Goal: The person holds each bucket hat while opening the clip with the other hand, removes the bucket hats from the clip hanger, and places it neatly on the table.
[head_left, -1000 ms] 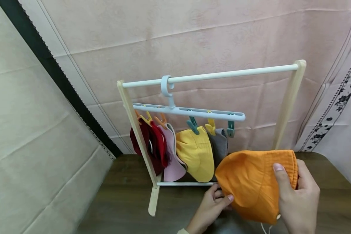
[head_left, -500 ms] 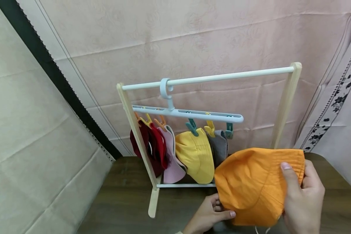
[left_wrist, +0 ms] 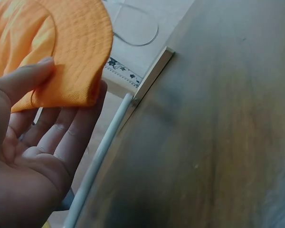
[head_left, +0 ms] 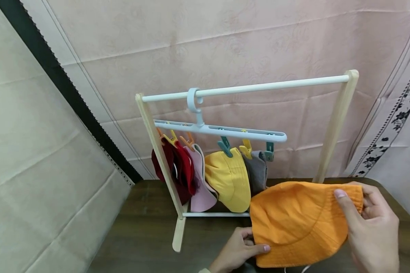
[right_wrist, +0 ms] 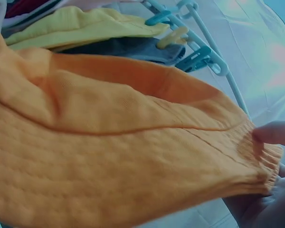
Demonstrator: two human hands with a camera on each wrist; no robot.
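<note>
Orange hat (head_left: 304,223), pinched at opposite edges by left hand (head_left: 237,246) and right hand (head_left: 372,223), before the rack's (head_left: 266,87) right half. Swung leftward, it could dislodge the yellow hat (head_left: 228,182); whether they touch is unclear.

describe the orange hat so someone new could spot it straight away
On the brown table stands a wooden-sided rack. In front of its right half, the left hand and right hand hold the orange hat, unclipped, unlike the hats on the blue hanger.
</note>
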